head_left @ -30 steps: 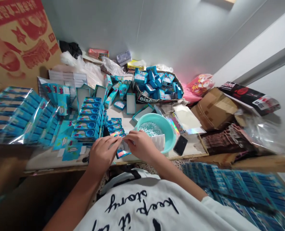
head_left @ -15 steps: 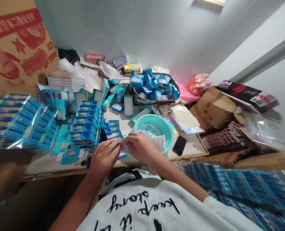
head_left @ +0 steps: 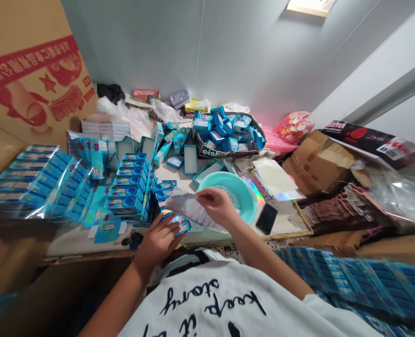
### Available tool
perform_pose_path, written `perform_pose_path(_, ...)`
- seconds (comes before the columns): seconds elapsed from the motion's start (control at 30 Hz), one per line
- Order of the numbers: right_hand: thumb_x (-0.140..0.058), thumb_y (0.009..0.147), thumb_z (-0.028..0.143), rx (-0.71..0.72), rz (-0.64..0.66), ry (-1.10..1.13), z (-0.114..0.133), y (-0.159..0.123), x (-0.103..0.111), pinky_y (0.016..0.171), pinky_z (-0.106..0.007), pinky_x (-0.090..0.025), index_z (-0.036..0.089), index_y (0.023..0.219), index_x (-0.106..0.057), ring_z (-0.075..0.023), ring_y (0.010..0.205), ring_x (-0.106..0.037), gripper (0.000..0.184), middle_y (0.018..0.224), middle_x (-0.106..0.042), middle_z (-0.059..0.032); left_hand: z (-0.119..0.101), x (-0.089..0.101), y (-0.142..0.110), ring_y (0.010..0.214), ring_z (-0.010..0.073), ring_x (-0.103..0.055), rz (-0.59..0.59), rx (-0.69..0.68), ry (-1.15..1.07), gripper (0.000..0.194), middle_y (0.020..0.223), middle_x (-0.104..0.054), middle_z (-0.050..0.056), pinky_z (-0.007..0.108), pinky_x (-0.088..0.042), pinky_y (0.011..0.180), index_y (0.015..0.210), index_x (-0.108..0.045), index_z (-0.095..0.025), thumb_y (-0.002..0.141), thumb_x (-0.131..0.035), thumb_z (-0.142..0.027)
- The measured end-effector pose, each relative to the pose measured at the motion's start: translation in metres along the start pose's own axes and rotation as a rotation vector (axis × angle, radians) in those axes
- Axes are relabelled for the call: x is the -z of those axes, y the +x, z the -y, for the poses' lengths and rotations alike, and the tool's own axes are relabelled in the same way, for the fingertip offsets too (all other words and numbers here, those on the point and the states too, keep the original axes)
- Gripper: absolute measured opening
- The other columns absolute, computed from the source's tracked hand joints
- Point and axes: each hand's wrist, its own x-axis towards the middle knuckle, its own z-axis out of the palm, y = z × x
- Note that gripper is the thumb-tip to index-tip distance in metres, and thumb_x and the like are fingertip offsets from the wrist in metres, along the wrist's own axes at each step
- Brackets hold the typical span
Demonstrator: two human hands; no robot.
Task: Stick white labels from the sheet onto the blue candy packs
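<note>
My right hand (head_left: 216, 204) pinches the upper edge of a thin, pale sheet with light strips (head_left: 189, 208), perhaps a label sheet. The sheet hangs tilted over the table edge, in front of the turquoise basin (head_left: 251, 206), which has small white beads in it. Closed round a small, shiny, multicoloured packet (head_left: 184, 224), my left hand (head_left: 161, 238) is low at the table's front, and its fingers partly cover the packet. Just beyond it stands a short row of small blue boxes (head_left: 165, 185).
Stacked blue boxes (head_left: 125, 202) stand left, beside plastic-wrapped packs (head_left: 28, 180). An open carton (head_left: 210, 152) heaped with blue boxes sits behind the basin. A phone (head_left: 266, 218) lies right, keys (head_left: 133, 239) front left. Brown cartons (head_left: 310, 164) flank the right.
My right hand has moved right and away from my left, drawing the pale sheet up into view. My left hand has moved slightly lower, and the coloured packet now shows. The camera view has shifted.
</note>
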Motion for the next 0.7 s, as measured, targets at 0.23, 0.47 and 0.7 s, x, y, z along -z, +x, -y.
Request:
perform_pose_path(0.23, -0.065, 0.084, 0.022, 0.002, 0.019, -0.035, -0.005, -0.005, 0.009, 0.063, -0.028, -0.045, 0.017, 0.087, -0.076, -0.0186, 0.071, -0.066, 0.013, 0.080, -0.076, -0.0051, -0.011, 0.012, 0.010, 0.124, 0.0288, -0.060, -0.249, 0.134, 0.106, 0.051, 0.119, -0.073, 0.013, 0.057, -0.033, 0.118, 0.133, -0.056, -0.018, 0.085, -0.071, -0.017)
perform_pose_path(0.47, -0.061, 0.086, 0.006, 0.179, 0.159, -0.201, 0.027, -0.011, -0.005, 0.068, -0.026, -0.044, 0.019, 0.085, -0.076, -0.0149, 0.073, -0.062, 0.019, 0.080, -0.071, -0.0028, -0.005, 0.035, 0.055, 0.129, 0.0304, -0.055, -0.056, 0.132, 0.199, 0.043, 0.135, -0.067, 0.006, 0.060, -0.013, 0.122, 0.138, -0.056, -0.023, 0.095, -0.060, -0.024)
perform_pose_path(0.7, -0.064, 0.084, 0.005, 0.130, 0.185, -0.165, 0.030, -0.009, -0.015, 0.066, -0.025, -0.042, 0.020, 0.083, -0.078, -0.0137, 0.070, -0.061, 0.020, 0.078, -0.072, -0.0012, 0.012, 0.016, 0.031, 0.133, 0.0329, -0.053, -0.145, 0.032, 0.143, 0.041, 0.136, -0.066, 0.009, 0.055, -0.021, 0.121, 0.131, -0.063, -0.018, 0.090, -0.065, -0.019)
